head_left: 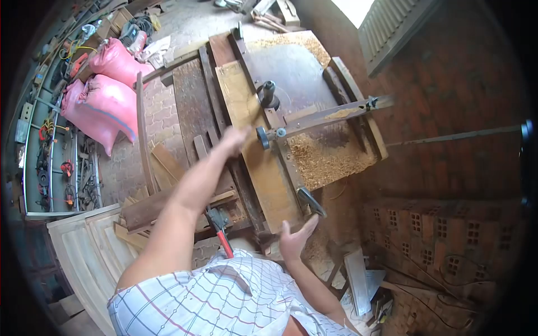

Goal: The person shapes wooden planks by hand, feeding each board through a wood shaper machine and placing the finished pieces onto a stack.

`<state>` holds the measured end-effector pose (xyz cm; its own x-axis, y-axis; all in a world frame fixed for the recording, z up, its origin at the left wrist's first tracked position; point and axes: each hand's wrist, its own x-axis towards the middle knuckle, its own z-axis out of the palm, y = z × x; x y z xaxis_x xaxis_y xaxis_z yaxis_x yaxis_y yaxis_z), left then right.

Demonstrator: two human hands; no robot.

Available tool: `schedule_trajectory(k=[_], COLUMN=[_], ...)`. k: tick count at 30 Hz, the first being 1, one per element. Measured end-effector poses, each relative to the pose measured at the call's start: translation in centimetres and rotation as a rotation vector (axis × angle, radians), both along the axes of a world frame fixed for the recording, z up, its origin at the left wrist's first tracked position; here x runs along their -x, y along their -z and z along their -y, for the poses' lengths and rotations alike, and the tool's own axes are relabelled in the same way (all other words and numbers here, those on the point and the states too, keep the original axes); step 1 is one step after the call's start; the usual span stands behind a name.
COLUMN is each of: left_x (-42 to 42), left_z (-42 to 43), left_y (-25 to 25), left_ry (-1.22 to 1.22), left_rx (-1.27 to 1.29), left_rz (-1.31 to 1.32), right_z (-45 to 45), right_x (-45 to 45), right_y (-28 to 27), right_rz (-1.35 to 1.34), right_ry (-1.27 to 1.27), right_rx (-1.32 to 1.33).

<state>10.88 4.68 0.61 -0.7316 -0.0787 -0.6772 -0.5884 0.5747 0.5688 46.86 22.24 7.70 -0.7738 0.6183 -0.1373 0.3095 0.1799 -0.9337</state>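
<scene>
My left hand [236, 140], smeared by motion, is over the long yellowish board [272, 185], just left of a dark round knob [263, 138]; its fingers are too blurred to read. My right hand [296, 239] is at the near end of the board, thumb and fingers apart, with nothing visible in it. Its fingertips point at a dark metal handle [311, 202] on the machine's edge. A dark upright post [268, 93] stands beside the board, near a wooden crossbar [330, 116].
Wood shavings [322, 162] cover part of the machine table [291, 70]. Pink sacks [109, 103] and a tool rack [53, 162] are at the left. A red-handled tool [225, 244] lies near my body. Bricks [437, 229] are stacked at the right.
</scene>
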Motion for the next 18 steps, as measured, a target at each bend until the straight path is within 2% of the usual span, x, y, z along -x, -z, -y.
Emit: schedule_trajectory(k=[1,2,5,8,13,18], left_x=[-3.7,-6.5,-13.8,-15.6,-15.0,-12.1], left_z=[-1.5,-2.1,-3.8,-4.4,-4.0,-3.4], left_y=[-2.7,-2.6,-4.2,-3.0,-2.0,-2.6], left_ry=[0.016,0.035,0.014,0.025,0.023,-0.018], left_rx=[0.045,0.026,-0.018,0.043,0.057,0.018], left_rz=[0.007,0.023,0.006,-0.03,-0.114,-0.037], right_z=[0.3,0.2,0.1,0.1,0.1,0.8], right_x=[-0.3,-0.3,0.8,1.3,2.2,5.2], right_y=[-1.3,-1.3,1.4,5.4,7.0,7.1], right_rz=[-0.164,-0.182,-0.216,-0.243,-0.241,-0.293], right_ry=[-0.127,-0.126,-0.968,-0.998,-1.02,-1.0], right_rx=[-0.528,-0.526,-0.653,-0.739,-0.763,-0.73])
